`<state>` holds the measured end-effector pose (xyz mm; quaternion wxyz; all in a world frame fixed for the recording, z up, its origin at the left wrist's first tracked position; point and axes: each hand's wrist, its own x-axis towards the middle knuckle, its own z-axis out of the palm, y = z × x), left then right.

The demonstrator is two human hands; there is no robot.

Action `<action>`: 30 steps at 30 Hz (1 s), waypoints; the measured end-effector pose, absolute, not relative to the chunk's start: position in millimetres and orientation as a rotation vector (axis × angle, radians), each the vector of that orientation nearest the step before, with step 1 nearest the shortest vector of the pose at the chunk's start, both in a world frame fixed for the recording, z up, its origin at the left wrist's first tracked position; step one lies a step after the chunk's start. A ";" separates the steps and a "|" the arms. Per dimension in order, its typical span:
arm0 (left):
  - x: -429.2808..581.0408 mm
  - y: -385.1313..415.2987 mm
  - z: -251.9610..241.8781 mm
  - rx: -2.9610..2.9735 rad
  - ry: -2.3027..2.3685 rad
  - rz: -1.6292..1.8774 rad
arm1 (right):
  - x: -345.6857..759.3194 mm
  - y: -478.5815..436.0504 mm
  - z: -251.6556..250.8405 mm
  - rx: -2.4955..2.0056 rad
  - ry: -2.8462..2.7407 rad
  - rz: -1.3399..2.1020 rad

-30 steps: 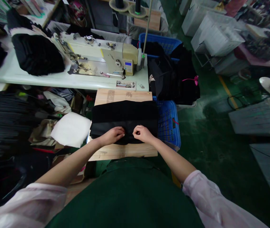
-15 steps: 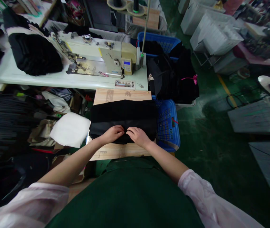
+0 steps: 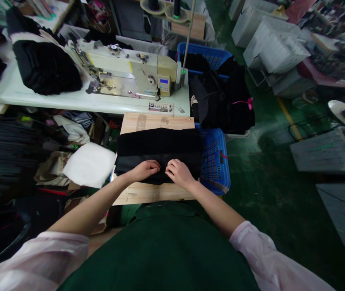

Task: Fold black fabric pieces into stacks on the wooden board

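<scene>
1. Black cloth [image 3: 160, 141]: one piece or several layers, cannot tell; lying flat across the middle of the wooden board [image 3: 151, 196], long side running left to right.
2. Left hand [image 3: 146, 169]: on the cloth, left of the board's middle, near side. Fingers curled and close together; whether they pinch the fabric cannot be told.
3. Right hand [image 3: 180, 173]: on the cloth, just right of the left hand, a small gap between. Fingers bent, drawn in toward the thumb; any pinch is hidden.
4. Handling, as judged: soft, limp, not fragile; light if single, weightier if layered; likely to crease or slide on the board. Best hold: both ends, or the near edge with two hands.
5. Blue basket [image 3: 216, 161]: just right of the board.
6. Sewing machine [image 3: 120, 60]: on a pale table [image 3: 99, 103], beyond the board.
7. White sheet [image 3: 89, 165]: left of the board.
</scene>
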<state>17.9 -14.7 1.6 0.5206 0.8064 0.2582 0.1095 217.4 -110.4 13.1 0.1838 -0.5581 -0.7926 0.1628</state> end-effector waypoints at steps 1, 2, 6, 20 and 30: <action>18.0 -14.6 1.1 1.923 0.644 0.271 | 217.0 -111.2 14.7 -1.562 -2.252 0.426; 18.2 -14.4 0.4 1.909 0.690 0.277 | 216.7 -112.8 16.0 -1.541 -2.275 0.387; 19.4 -13.8 -3.9 1.828 0.905 0.360 | 216.1 -124.0 17.3 -1.408 -2.413 0.265; 12.5 -23.8 29.1 2.466 0.611 0.336 | 223.9 -115.1 19.7 -1.570 -2.065 0.399; 25.0 17.3 76.9 2.513 0.707 0.509 | 259.7 -147.6 12.8 -1.975 -1.571 -0.057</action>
